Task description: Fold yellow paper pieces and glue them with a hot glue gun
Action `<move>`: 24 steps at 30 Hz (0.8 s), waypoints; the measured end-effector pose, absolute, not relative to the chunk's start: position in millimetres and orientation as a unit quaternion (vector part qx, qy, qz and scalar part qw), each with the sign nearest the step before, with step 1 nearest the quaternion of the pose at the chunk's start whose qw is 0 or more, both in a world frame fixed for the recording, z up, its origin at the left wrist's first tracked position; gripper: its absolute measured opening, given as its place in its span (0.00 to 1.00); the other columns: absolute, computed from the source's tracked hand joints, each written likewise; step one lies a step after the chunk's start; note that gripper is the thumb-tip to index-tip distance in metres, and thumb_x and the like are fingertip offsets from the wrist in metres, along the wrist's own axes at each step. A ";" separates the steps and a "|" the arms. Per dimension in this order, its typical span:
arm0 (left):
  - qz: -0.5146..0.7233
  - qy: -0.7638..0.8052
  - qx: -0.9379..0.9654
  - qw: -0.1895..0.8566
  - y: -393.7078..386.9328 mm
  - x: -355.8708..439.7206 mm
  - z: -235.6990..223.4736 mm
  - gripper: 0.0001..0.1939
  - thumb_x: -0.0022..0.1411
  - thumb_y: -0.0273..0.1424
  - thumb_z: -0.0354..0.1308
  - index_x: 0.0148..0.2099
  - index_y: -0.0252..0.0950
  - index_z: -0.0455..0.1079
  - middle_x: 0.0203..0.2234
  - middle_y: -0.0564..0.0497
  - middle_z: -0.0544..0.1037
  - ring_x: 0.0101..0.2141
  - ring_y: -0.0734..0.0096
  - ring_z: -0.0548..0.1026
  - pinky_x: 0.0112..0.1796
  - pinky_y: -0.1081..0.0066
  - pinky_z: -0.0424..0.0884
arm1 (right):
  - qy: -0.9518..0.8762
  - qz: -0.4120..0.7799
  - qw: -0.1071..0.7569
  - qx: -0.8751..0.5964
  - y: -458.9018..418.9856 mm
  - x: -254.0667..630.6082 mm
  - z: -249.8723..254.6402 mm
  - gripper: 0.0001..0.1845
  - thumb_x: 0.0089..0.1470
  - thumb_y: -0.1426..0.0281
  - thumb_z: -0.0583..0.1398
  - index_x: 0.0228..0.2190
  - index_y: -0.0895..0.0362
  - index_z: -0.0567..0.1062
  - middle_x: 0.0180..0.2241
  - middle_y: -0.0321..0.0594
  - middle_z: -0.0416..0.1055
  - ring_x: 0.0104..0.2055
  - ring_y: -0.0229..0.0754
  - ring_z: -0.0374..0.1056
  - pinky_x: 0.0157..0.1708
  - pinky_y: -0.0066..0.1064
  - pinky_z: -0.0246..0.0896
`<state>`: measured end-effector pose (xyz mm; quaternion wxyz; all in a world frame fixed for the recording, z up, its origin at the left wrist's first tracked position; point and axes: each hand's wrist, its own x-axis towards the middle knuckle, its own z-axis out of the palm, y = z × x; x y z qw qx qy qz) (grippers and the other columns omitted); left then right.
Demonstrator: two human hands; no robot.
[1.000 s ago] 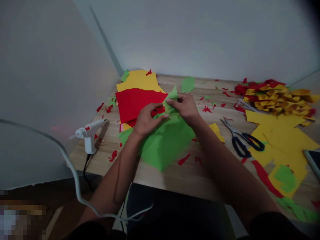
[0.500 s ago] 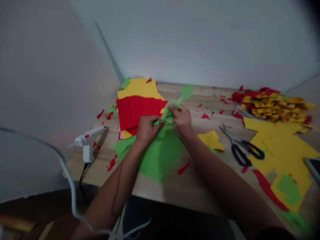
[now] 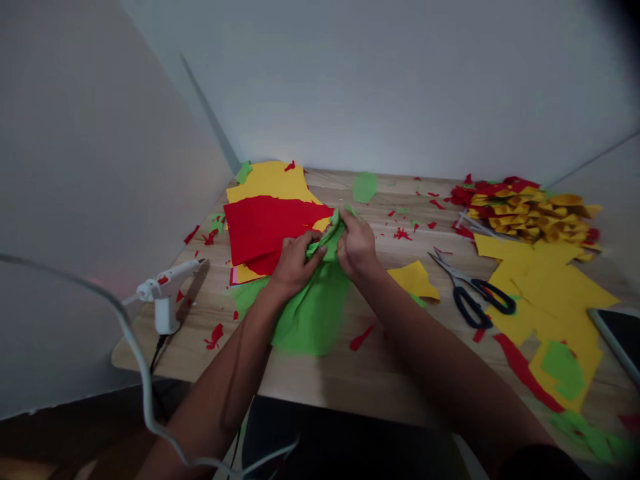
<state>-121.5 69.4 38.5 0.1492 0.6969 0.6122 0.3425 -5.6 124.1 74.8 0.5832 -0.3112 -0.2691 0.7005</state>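
Observation:
A large green sheet, crepe paper or thin felt [image 3: 315, 313], hangs bunched between my two hands above the table. My left hand [image 3: 296, 267] pinches its gathered upper edge. Close beside it, my right hand [image 3: 357, 243] grips the folded top corner between thumb and fingers. The sheet's lower part spreads down toward the table's near edge, partly behind my left forearm. Just beyond my hands lies a red sheet [image 3: 265, 227] on top of yellow sheets [image 3: 270, 180].
A white glue gun [image 3: 165, 293] stands at the left, its cord dropping off the table. Dark-handled scissors [image 3: 473, 290] lie at right, beside yellow pieces [image 3: 550, 280] and a heap of yellow and red ruffles [image 3: 540, 213]. A phone-like device [image 3: 617, 340] lies far right. Scraps are scattered around.
The top of the green sheet has been folded in more tightly between my hands, and its lower part has swung slightly left. My view has shifted a little.

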 end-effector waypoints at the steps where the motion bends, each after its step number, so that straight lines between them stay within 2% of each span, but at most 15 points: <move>1: 0.312 0.612 0.712 0.146 69.3 -122.1 38.3 0.10 0.68 0.35 0.51 0.44 0.36 0.71 0.37 0.47 0.79 0.38 0.61 0.72 0.46 0.62 0.61 | -0.239 0.708 0.580 -0.324 123.4 -5.8 77.6 0.16 0.57 0.65 0.61 0.21 0.53 0.64 0.16 0.27 0.61 0.19 0.33 0.61 0.19 0.23 0.59; 4: 0.249 0.586 0.759 0.137 68.3 -124.2 36.8 0.10 0.67 0.29 0.50 0.40 0.36 0.73 0.30 0.49 0.77 0.34 0.62 0.71 0.44 0.62 0.59 | -0.173 0.744 0.549 -0.341 122.3 -2.1 86.7 0.17 0.60 0.72 0.55 0.21 0.53 0.58 0.14 0.23 0.52 0.14 0.28 0.49 0.14 0.19 0.47; 7: 0.248 0.532 0.798 0.138 66.6 -122.6 37.1 0.11 0.66 0.26 0.48 0.43 0.37 0.72 0.32 0.49 0.76 0.35 0.63 0.70 0.43 0.63 0.59 | -0.157 0.771 0.513 -0.343 123.3 7.0 95.1 0.15 0.61 0.76 0.51 0.22 0.54 0.58 0.14 0.21 0.47 0.13 0.27 0.38 0.11 0.19 0.35; 9: 0.259 0.506 0.811 0.140 66.6 -118.1 40.2 0.11 0.67 0.26 0.46 0.42 0.37 0.71 0.33 0.50 0.76 0.35 0.64 0.70 0.43 0.64 0.59 | -0.156 0.783 0.498 -0.339 124.4 12.8 99.5 0.15 0.61 0.76 0.50 0.22 0.54 0.59 0.14 0.21 0.45 0.13 0.27 0.35 0.11 0.19 0.31; 14: 0.278 0.486 0.821 0.110 68.6 -109.0 51.2 0.13 0.71 0.28 0.44 0.34 0.37 0.67 0.30 0.51 0.74 0.34 0.66 0.69 0.41 0.64 0.59 | -0.178 0.786 0.498 -0.320 130.6 24.3 108.1 0.15 0.61 0.76 0.51 0.22 0.54 0.59 0.15 0.21 0.44 0.13 0.28 0.33 0.10 0.20 0.31; 16: 0.277 0.478 0.828 0.097 66.8 -112.7 53.1 0.14 0.72 0.30 0.44 0.35 0.37 0.67 0.30 0.51 0.75 0.33 0.66 0.69 0.40 0.65 0.59 | -0.188 0.770 0.516 -0.325 138.0 34.4 113.7 0.16 0.60 0.75 0.53 0.22 0.53 0.57 0.15 0.21 0.44 0.13 0.28 0.34 0.10 0.21 0.31; 19: 0.277 0.482 0.829 0.065 62.3 -122.4 54.3 0.15 0.74 0.35 0.44 0.36 0.37 0.68 0.30 0.50 0.76 0.32 0.66 0.70 0.39 0.65 0.60 | -0.209 0.703 0.606 -0.308 151.1 54.9 125.9 0.19 0.58 0.74 0.58 0.21 0.53 0.55 0.15 0.21 0.44 0.13 0.28 0.36 0.11 0.21 0.33; 21: 0.291 0.518 0.804 0.028 60.6 -126.1 56.0 0.18 0.74 0.38 0.43 0.37 0.37 0.70 0.31 0.48 0.77 0.33 0.64 0.71 0.40 0.64 0.61 | -0.250 0.673 0.639 -0.277 155.4 64.8 134.1 0.15 0.59 0.72 0.58 0.24 0.53 0.60 0.16 0.22 0.47 0.13 0.28 0.40 0.12 0.21 0.36; 24: 0.313 0.582 0.750 -0.017 61.7 -124.8 58.6 0.19 0.74 0.42 0.45 0.44 0.37 0.73 0.37 0.45 0.81 0.36 0.61 0.75 0.42 0.63 0.63 | -0.303 0.657 0.633 -0.275 152.1 66.8 141.7 0.12 0.59 0.67 0.61 0.26 0.52 0.64 0.18 0.24 0.52 0.14 0.29 0.46 0.13 0.23 0.42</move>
